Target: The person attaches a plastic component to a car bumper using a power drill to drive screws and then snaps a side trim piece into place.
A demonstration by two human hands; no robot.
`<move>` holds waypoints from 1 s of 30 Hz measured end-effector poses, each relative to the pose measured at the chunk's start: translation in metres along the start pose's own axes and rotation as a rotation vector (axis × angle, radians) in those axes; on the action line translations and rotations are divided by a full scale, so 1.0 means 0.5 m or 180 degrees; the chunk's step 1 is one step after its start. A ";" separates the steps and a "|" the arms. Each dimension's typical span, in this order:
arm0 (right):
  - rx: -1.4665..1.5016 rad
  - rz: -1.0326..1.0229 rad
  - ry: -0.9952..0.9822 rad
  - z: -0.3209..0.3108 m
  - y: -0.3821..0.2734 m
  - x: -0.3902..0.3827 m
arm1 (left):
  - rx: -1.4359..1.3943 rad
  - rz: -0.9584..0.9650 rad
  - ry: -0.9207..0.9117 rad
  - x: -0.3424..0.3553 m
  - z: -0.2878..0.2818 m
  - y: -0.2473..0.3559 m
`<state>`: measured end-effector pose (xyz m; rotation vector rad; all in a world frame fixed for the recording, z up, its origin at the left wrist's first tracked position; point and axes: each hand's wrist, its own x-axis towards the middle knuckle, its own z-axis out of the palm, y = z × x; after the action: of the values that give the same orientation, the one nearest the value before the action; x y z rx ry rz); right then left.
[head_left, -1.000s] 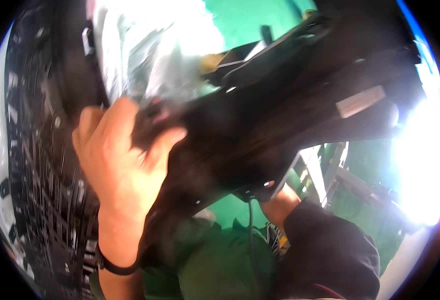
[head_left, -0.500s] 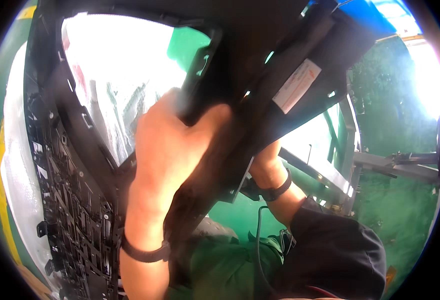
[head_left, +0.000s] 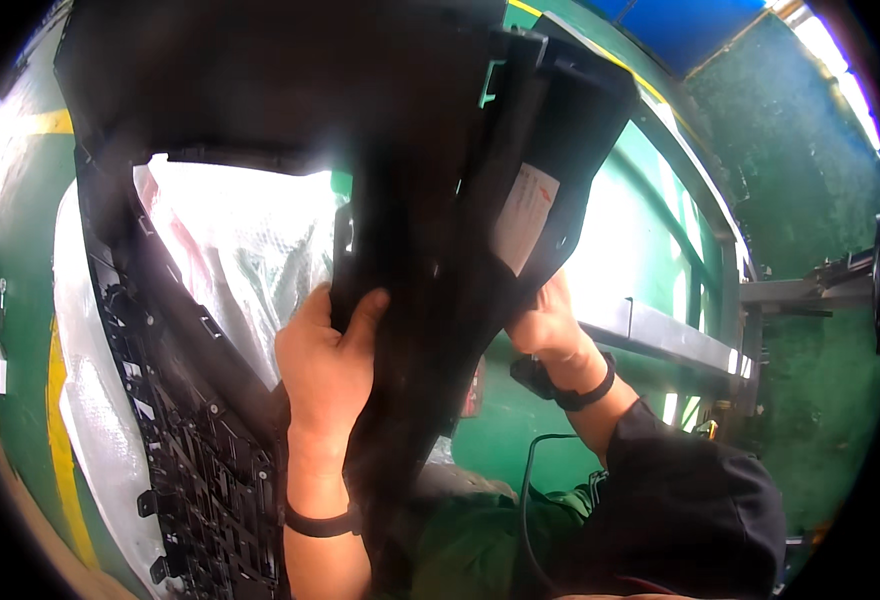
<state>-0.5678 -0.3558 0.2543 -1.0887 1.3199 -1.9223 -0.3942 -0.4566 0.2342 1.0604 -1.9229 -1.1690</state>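
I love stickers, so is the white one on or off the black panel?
On: the black panel shows all around the white label.

Head view: left lens of side-by-side fisheye pair, worn on head, looking down at hands. Picture upright, unmirrored; corners black, yellow floor line [head_left: 61, 430] at left bending along rim. Close range — black panel [head_left: 410, 260] looms large from top edge through centre. Left forearm [head_left: 327, 565] rises from lower edge to left hand [head_left: 328, 345] near centre; dark right sleeve [head_left: 705, 505] comes from lower right, right hand [head_left: 548, 322] right of centre. Farther off — green floor [head_left: 800, 190] at both sides.
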 end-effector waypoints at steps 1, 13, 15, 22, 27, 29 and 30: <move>-0.0178 -0.0121 0.0037 0.027 -0.021 0.012 | -0.0037 -0.0085 0.0001 0.000 0.002 -0.003; -0.0426 -0.0364 -0.0049 -0.019 0.002 0.029 | 0.0030 0.0124 0.0017 -0.007 0.008 -0.020; -0.0344 -0.0522 -0.0028 -0.026 0.009 0.035 | -0.0302 -0.0006 -0.0037 -0.004 0.006 -0.014; -0.0750 0.0209 -0.0576 -0.040 0.031 0.054 | -0.0138 -0.0085 -0.0074 -0.019 0.006 -0.007; -0.0030 0.0227 -0.1102 -0.024 0.029 0.071 | 0.0080 -0.0118 0.0028 -0.027 0.004 -0.010; 0.0253 0.0278 -0.0789 -0.025 0.039 0.055 | 0.0373 -0.0140 -0.0225 -0.023 0.006 0.002; 0.0471 0.0438 -0.0625 -0.019 0.045 0.042 | 0.0388 -0.0220 -0.0184 -0.024 -0.002 0.006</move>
<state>-0.5865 -0.3761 0.2379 -1.0544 1.0980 -1.7349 -0.3890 -0.4457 0.2361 1.1775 -2.0387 -1.1435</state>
